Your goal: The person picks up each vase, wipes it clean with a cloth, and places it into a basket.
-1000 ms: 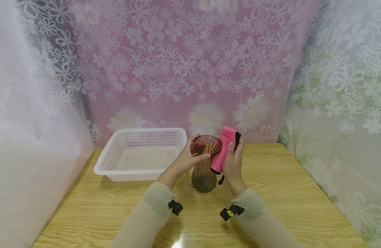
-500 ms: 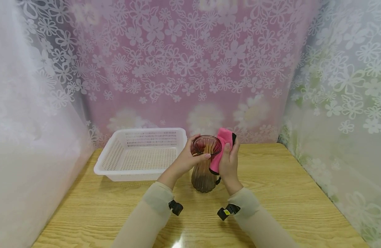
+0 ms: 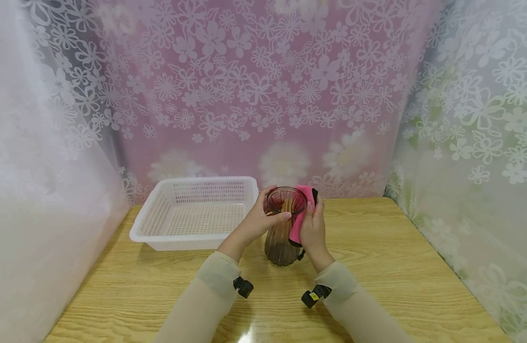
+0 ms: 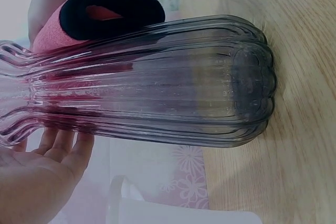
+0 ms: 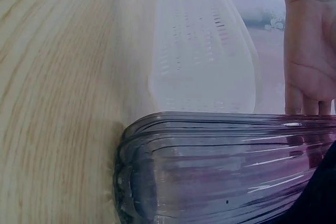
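Observation:
A ribbed glass vase [image 3: 282, 250], purple-red at the neck and grey toward the base, stands upright on the wooden table. My left hand [image 3: 258, 220] grips it near the flared rim, thumb in front and fingers around the far left side. On the other side my right hand [image 3: 313, 234] holds a folded pink cloth [image 3: 296, 229] with black edging against the vase's right wall. In the left wrist view the cloth's rolled black edge [image 4: 113, 14] touches the glass. The right wrist view shows the vase's base [image 5: 139, 182] on the table; most right fingers are hidden.
A white perforated plastic basket [image 3: 194, 238] stands to the left of the vase. Bare wooden tabletop [image 3: 388, 267] extends on the right and in front. Flowered curtains [image 3: 255, 95] hang behind and on both sides.
My right hand has moved left with the pink cloth, from beside the vase to against and partly behind its right side. The left hand and the vase have stayed in place.

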`<action>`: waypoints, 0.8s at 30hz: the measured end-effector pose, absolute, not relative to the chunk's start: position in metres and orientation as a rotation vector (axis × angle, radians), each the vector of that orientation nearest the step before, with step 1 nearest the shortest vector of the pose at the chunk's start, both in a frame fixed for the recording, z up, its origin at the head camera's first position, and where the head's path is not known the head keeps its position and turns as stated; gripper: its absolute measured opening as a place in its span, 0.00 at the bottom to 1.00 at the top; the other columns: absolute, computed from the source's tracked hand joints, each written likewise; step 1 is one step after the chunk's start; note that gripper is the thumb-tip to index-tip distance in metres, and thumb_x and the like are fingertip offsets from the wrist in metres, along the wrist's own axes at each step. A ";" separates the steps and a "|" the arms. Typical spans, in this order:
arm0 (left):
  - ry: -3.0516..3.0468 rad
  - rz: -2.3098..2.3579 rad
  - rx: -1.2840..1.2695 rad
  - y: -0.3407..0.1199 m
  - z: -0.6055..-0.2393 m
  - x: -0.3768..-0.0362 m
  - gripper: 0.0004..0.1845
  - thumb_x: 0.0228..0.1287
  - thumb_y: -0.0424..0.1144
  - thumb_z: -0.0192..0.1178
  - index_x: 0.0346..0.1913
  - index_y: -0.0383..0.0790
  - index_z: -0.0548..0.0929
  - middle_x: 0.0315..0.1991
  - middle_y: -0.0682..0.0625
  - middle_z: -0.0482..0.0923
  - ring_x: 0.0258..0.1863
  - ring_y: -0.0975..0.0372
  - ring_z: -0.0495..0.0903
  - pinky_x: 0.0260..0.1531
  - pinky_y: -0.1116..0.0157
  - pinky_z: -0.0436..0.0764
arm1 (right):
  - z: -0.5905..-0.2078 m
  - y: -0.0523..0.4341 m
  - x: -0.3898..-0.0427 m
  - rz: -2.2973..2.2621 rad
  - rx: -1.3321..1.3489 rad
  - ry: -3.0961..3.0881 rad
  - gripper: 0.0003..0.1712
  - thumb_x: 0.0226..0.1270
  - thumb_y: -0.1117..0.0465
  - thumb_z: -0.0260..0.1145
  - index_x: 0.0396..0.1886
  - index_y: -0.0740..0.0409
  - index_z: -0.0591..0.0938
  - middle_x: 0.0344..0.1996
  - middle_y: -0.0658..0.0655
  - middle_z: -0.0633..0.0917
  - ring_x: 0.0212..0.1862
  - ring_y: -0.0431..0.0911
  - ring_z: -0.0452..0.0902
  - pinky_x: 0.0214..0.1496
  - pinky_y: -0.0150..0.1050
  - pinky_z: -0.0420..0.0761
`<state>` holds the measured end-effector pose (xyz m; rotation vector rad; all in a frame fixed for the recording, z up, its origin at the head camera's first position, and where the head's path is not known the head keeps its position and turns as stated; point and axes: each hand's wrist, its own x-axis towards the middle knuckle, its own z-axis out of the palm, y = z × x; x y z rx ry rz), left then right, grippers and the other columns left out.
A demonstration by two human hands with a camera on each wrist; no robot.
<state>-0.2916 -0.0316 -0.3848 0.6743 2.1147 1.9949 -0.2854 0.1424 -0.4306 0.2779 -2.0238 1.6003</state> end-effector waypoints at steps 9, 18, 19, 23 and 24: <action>2.091 1.989 0.671 -0.031 -0.385 -0.294 0.50 0.66 0.37 0.67 0.80 0.48 0.45 0.73 0.38 0.61 0.72 0.46 0.63 0.69 0.46 0.62 | -0.434 0.146 -0.282 1.545 0.253 -2.157 0.31 0.84 0.48 0.37 0.80 0.53 0.52 0.59 0.66 0.72 0.44 0.57 0.74 0.50 0.53 0.74; 2.128 2.013 0.664 -0.031 -0.386 -0.291 0.47 0.64 0.39 0.69 0.79 0.55 0.51 0.70 0.43 0.67 0.70 0.51 0.67 0.68 0.47 0.65 | -0.442 0.150 -0.282 1.523 0.201 -2.299 0.37 0.82 0.41 0.38 0.82 0.50 0.49 0.73 0.66 0.65 0.62 0.63 0.72 0.65 0.63 0.68; 2.130 2.013 0.663 -0.031 -0.386 -0.291 0.47 0.64 0.39 0.69 0.78 0.55 0.51 0.70 0.43 0.67 0.69 0.51 0.67 0.68 0.47 0.66 | -0.442 0.151 -0.282 1.524 0.190 -2.315 0.37 0.81 0.40 0.38 0.82 0.50 0.49 0.73 0.66 0.64 0.63 0.64 0.71 0.65 0.63 0.67; 2.127 2.013 0.669 -0.031 -0.387 -0.291 0.47 0.64 0.40 0.69 0.79 0.55 0.51 0.70 0.41 0.66 0.70 0.51 0.67 0.68 0.48 0.65 | -0.442 0.153 -0.282 1.541 0.145 -2.377 0.39 0.80 0.37 0.37 0.82 0.50 0.49 0.74 0.65 0.63 0.68 0.64 0.66 0.68 0.64 0.64; 2.128 2.010 0.670 -0.031 -0.387 -0.291 0.47 0.64 0.41 0.69 0.79 0.55 0.51 0.71 0.41 0.65 0.70 0.51 0.67 0.69 0.48 0.65 | -0.442 0.154 -0.282 1.545 0.136 -2.393 0.40 0.80 0.36 0.37 0.82 0.49 0.49 0.76 0.64 0.61 0.71 0.63 0.63 0.70 0.64 0.62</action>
